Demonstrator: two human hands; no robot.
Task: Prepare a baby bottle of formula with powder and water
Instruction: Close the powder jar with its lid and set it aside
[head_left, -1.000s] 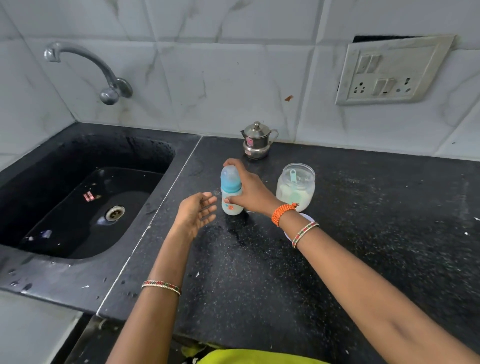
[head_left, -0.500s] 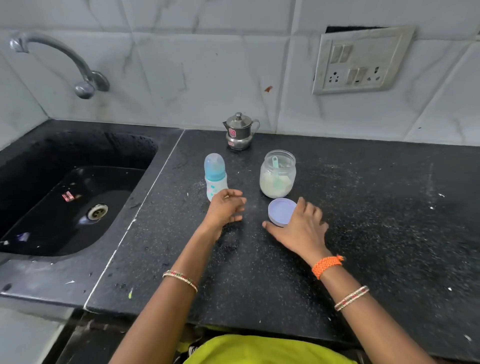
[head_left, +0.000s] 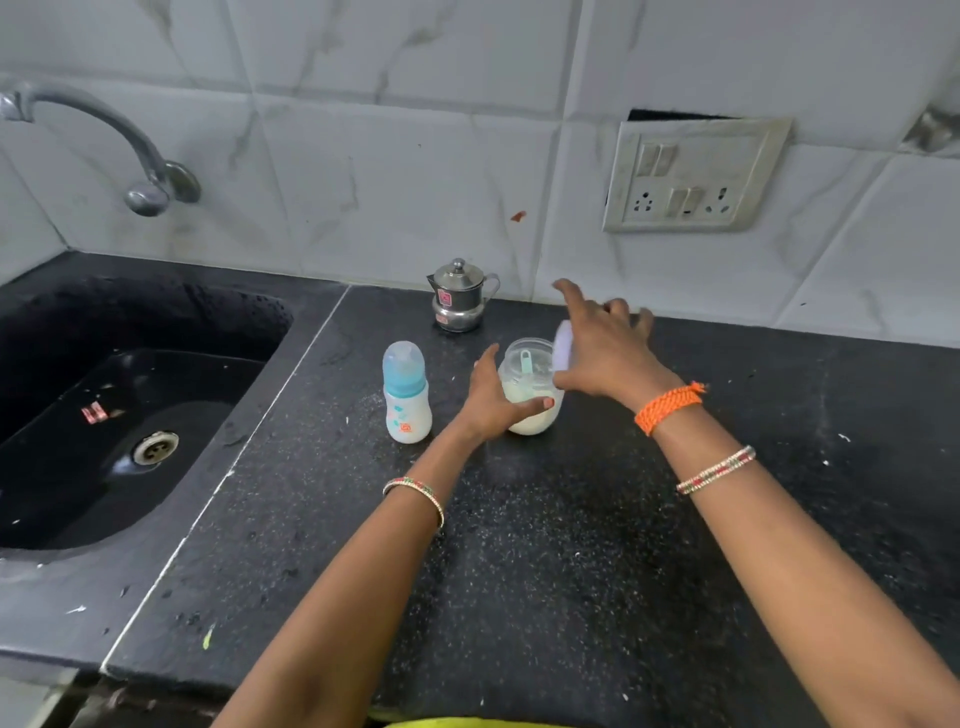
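A small baby bottle (head_left: 407, 395) with a blue cap stands upright on the black counter (head_left: 545, 545), with white liquid in its lower part. Right of it stands a clear jar (head_left: 531, 384) of white powder with a teal scoop inside. My left hand (head_left: 498, 397) grips the jar's lower side. My right hand (head_left: 605, 345) holds the pale purple lid (head_left: 563, 345) tilted on edge just above the jar's right rim, fingers spread.
A small steel pot (head_left: 460, 296) with a lid stands at the back wall behind the bottle. A black sink (head_left: 119, 415) lies to the left, with a tap (head_left: 104, 140) above. A switch plate (head_left: 693, 176) is on the wall.
My right hand picked the purple lid off the counter and raised it to the jar. My left hand moved from near the bottle to grip the jar.
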